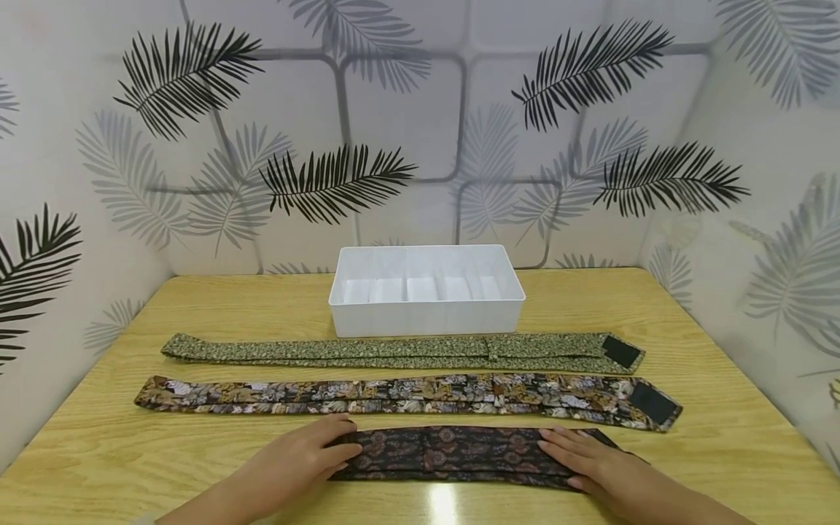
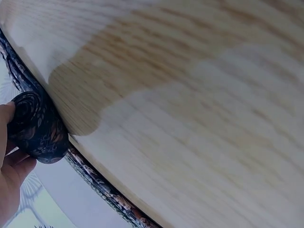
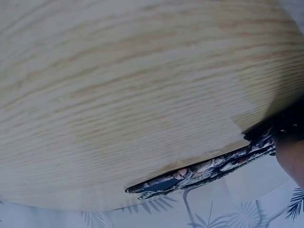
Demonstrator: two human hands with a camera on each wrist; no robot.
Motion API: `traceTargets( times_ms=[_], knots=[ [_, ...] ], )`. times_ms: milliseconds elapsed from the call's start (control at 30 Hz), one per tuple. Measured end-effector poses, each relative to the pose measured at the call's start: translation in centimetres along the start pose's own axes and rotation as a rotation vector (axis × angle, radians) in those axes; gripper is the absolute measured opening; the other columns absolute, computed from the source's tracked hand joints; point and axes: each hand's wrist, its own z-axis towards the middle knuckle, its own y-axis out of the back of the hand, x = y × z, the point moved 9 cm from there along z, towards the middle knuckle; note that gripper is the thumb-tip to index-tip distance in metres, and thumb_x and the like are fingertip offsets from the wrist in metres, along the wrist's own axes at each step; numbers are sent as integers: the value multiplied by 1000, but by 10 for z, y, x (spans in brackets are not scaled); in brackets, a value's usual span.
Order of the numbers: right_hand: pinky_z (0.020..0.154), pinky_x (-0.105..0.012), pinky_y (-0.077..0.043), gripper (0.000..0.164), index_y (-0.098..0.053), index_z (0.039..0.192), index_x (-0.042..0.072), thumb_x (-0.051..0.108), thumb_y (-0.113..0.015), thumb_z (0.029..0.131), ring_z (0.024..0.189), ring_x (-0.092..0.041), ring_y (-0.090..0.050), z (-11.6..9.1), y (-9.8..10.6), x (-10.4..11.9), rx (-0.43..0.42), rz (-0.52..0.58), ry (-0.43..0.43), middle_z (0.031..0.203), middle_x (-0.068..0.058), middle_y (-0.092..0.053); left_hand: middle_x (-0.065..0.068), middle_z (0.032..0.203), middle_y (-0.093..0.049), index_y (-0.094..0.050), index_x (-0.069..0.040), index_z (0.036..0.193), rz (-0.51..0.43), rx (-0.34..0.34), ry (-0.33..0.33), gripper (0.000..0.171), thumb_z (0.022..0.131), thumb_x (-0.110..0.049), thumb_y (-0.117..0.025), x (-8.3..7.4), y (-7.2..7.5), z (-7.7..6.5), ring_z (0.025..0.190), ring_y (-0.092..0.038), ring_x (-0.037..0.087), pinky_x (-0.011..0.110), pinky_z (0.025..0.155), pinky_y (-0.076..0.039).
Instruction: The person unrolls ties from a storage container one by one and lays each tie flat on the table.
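Observation:
A dark necktie [image 1: 485, 452] with a reddish pattern lies across the front of the table, its left end wound into a roll [image 2: 42, 135]. My left hand [image 1: 298, 456] holds that roll between thumb and fingers, as the left wrist view shows from the side. Toward the wide end, my right hand [image 1: 600, 467] rests on the tie with fingers extended and covers part of it. In the right wrist view only a sliver of the right hand [image 3: 290, 161] shows at the edge.
Behind the dark tie lies a multicoloured patterned necktie [image 1: 420, 394], and beyond it a green patterned necktie [image 1: 394, 351], both stretched sideways. A white divided box [image 1: 426, 319] stands at the back of the wooden table [image 1: 249, 302], before a leaf-printed backdrop.

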Motion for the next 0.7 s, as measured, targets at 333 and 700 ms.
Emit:
traceTargets(
  times_ms=[333,700],
  knots=[
    [80,-29,-55,55,-35,144,13,23,-53,94,136,13,4,-4,2,-2,-11,-7,-4,155,11,-16,8,111,-62,-67,-14,103,-2,14,-12,34,71,-13,-77,1,0,-4,102,-62,22,25,82,-55],
    [78,-29,-55,56,-34,144,12,20,-55,93,137,12,4,-10,3,-5,-17,4,1,155,13,-12,8,113,-64,-68,-12,103,-42,26,29,30,73,-12,-74,6,-1,-8,106,-61,25,29,84,-55]
  ],
)
